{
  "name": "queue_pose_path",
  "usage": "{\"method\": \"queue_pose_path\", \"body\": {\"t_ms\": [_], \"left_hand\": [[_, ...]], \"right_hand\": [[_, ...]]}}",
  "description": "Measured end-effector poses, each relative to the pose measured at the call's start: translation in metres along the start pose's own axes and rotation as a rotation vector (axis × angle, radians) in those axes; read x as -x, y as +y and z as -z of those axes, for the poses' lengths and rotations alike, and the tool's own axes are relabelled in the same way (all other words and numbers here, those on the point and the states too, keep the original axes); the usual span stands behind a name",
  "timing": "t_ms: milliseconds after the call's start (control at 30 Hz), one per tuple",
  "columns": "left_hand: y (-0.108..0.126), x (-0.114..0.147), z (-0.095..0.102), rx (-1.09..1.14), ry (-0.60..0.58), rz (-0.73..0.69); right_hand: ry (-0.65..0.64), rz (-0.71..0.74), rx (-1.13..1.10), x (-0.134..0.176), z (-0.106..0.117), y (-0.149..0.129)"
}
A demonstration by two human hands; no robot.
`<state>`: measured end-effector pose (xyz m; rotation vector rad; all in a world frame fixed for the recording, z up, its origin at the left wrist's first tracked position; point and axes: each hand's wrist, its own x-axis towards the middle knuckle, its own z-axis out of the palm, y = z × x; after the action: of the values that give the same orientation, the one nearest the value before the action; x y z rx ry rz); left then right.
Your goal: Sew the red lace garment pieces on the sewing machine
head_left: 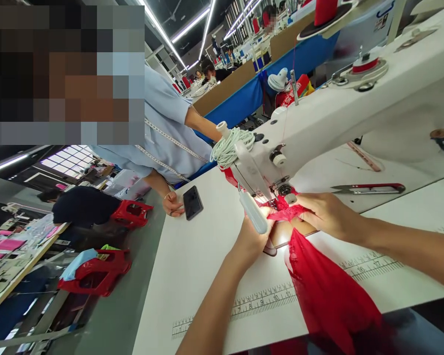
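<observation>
Red lace-edged fabric (327, 283) runs from under the sewing machine (340, 118) down over the table's front edge. My left hand (254, 234) grips the cloth left of the needle, its fingertips partly hidden behind the machine's pale lamp (252, 211). On the right, my right hand (320, 212) pinches a gathered part of the same fabric close to the presser foot. The needle area itself is mostly covered by machine parts and cloth.
Thread snips (368, 189) lie on the machine bed to the right. A black phone (193, 202) rests at the table's left, beside a co-worker's hand (173, 204). A ruler scale (262, 301) runs along the tabletop (207, 256). Red stools (99, 271) stand on the floor.
</observation>
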<state>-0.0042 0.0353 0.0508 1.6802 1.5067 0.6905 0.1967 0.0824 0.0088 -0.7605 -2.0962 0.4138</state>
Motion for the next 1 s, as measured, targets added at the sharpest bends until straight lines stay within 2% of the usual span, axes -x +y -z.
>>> {"method": "queue_pose_path", "body": {"t_ms": [100, 267, 333, 500, 700, 1000], "left_hand": [[-0.001, 0.001, -0.003, -0.021, -0.013, 0.005], [-0.005, -0.005, -0.018, -0.140, 0.177, -0.076], [-0.008, -0.007, -0.021, -0.185, 0.219, -0.130], [-0.018, -0.008, -0.020, -0.278, 0.213, -0.259], [-0.020, -0.002, -0.018, -0.391, 0.233, -0.335], [-0.021, 0.003, -0.020, -0.526, 0.257, -0.373]], "right_hand": [[0.025, 0.034, -0.016, 0.000, -0.001, 0.000], [0.041, 0.086, -0.004, 0.000, 0.000, 0.002], [0.031, 0.116, 0.009, 0.000, 0.000, 0.003], [0.004, 0.219, 0.110, 0.002, 0.004, 0.004], [0.064, 0.276, 0.292, 0.005, 0.003, 0.005], [-0.069, 0.274, 0.228, 0.007, 0.002, 0.008]]}}
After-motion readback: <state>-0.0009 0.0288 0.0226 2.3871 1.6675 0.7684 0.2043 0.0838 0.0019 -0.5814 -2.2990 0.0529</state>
